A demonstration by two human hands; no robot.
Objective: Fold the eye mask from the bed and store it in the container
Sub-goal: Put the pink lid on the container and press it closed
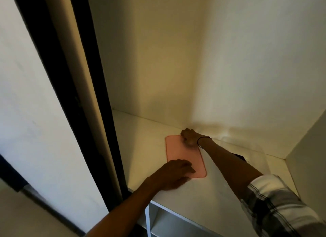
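Note:
A flat pink lid (183, 153) lies on the white shelf (199, 192) inside a cupboard. My left hand (174, 173) rests over the lid's near end, fingers laid across it. At the lid's far right corner, close to the back wall, my right hand (189, 137) is curled around the edge. To the right stands a clear plastic container (257, 148), partly hidden behind my right forearm. A dark item (240, 157), probably the eye mask, shows inside it; I cannot tell whether it is folded.
The cupboard's back wall (176, 60) and right side wall (308, 157) close in the shelf. A dark door frame (84, 95) runs down the left side. Lower compartments (162, 219) open beneath the shelf's front edge.

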